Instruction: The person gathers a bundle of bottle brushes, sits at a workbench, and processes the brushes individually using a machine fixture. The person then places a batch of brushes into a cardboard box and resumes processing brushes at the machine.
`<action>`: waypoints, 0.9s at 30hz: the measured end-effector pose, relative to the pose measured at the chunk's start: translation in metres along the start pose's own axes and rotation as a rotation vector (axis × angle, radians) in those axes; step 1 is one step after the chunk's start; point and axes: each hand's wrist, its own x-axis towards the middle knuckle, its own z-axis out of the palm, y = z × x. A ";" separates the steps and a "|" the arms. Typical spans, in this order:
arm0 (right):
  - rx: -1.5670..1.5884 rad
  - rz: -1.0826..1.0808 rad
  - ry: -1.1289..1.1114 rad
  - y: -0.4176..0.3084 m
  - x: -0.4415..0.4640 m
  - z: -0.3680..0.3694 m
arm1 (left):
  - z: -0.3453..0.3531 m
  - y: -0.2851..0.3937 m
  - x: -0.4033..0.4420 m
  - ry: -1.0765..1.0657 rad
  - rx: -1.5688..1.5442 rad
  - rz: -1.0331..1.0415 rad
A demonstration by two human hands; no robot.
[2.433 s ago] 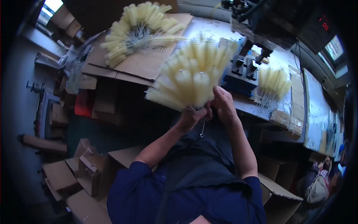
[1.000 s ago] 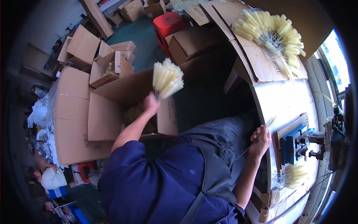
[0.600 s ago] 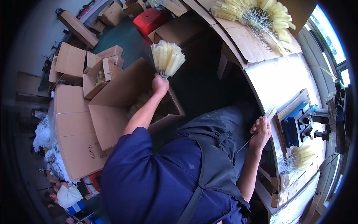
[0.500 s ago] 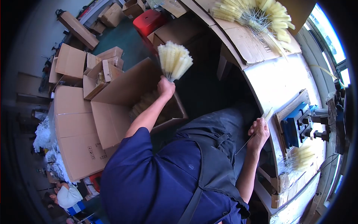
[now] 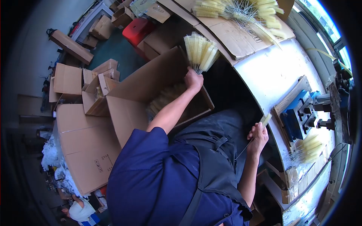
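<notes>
My left hand (image 5: 194, 80) is closed round the wire stems of a bunch of pale yellow tube brushes (image 5: 200, 52). Their bristle heads fan upward above the fist, by the top edge of an open cardboard box (image 5: 151, 77). More brushes (image 5: 166, 98) lie inside that box, partly hidden by my left arm. In my right hand (image 5: 258, 138) a single tube brush (image 5: 266, 119) is gripped, its head poking out above the fingers and its thin wire stem slanting down toward the apron. This hand is beside the white table's edge (image 5: 279, 71).
On the table stands a blue metal fixture (image 5: 296, 115) on a wooden board. A brush pile (image 5: 307, 150) lies near it, and another pile (image 5: 241, 11) rests on cardboard (image 5: 230, 37). A red stool (image 5: 138, 32) and several boxes stand behind. Another person (image 5: 81, 209) sits at lower left.
My left hand, holding the brush bunch, has moved right relative to the open box, nearer the table. The whole view has shifted slightly. My right hand still grips its single brush.
</notes>
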 end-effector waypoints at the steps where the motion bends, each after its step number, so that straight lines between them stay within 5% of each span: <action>1: -0.008 0.009 -0.010 0.001 0.001 0.004 | 0.004 -0.001 -0.003 -0.003 -0.024 -0.025; 7: -0.063 0.042 -0.091 0.003 0.000 0.016 | 0.002 -0.002 -0.014 -0.054 -0.221 0.033; 13: -0.076 0.054 -0.032 0.007 -0.006 0.000 | -0.049 -0.026 0.009 -0.334 -0.162 -0.034; 15: -0.081 0.052 -0.014 0.007 -0.007 -0.005 | -0.073 -0.049 0.001 -0.373 -0.499 -0.058; 23: -0.111 0.100 -0.050 0.019 -0.014 0.008 | 0.028 -0.066 0.019 -0.179 -1.235 -0.310; 27: -0.103 0.098 -0.008 0.025 -0.021 0.003 | 0.086 -0.065 0.038 0.120 -0.854 -0.253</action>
